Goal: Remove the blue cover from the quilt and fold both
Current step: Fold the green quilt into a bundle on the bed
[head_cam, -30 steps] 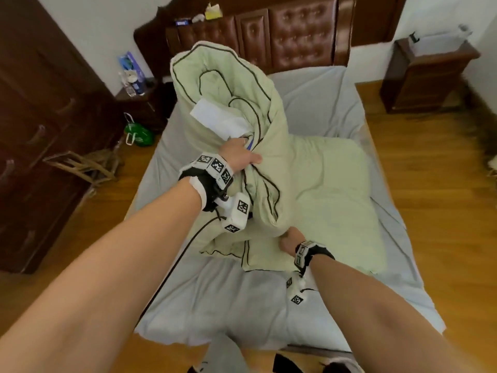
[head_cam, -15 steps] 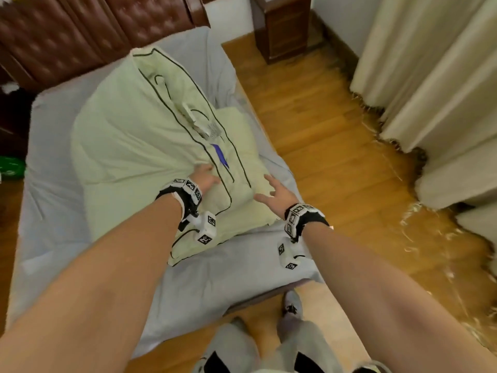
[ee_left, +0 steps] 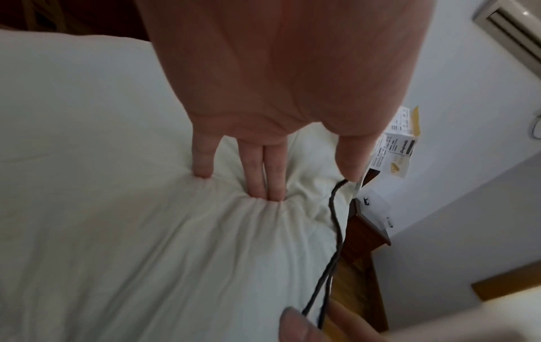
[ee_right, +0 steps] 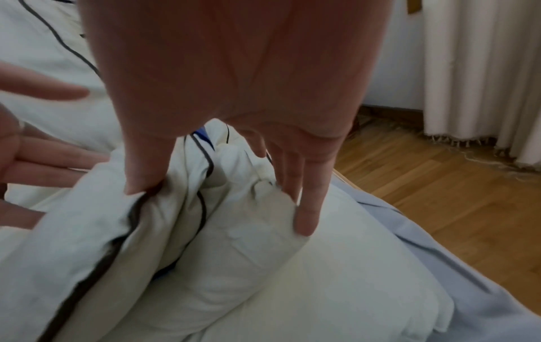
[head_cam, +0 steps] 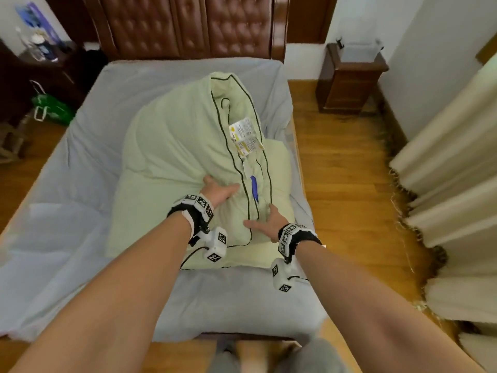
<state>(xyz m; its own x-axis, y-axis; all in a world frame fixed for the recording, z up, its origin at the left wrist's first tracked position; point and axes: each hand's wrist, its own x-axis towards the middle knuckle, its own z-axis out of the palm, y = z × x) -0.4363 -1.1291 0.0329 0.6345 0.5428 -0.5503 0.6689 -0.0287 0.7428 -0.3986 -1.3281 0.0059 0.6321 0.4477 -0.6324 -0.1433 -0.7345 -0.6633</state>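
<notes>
A pale green quilt [head_cam: 172,168] with dark piping lies folded in a thick bundle on the bed, a paper label [head_cam: 244,137] and a small blue tag [head_cam: 254,188] on its top. My left hand [head_cam: 223,188] presses straight fingers [ee_left: 257,182] into the top layer. My right hand [head_cam: 262,218] is spread on the near right corner, thumb [ee_right: 140,182] on the piped edge and fingers [ee_right: 304,212] on the layer below. A light blue-grey cloth [head_cam: 67,211] covers the mattress under the quilt.
A padded brown headboard [head_cam: 188,25] stands behind the bed. A wooden nightstand [head_cam: 349,76] and cream curtains [head_cam: 443,184] line the right side beyond a strip of wood floor [head_cam: 336,170]. A green bag [head_cam: 51,109] sits on the floor at the left.
The quilt, held up by my left hand a second ago, now lies folded flat. My left hand has let go and presses on it; my right hand moved onto the near corner.
</notes>
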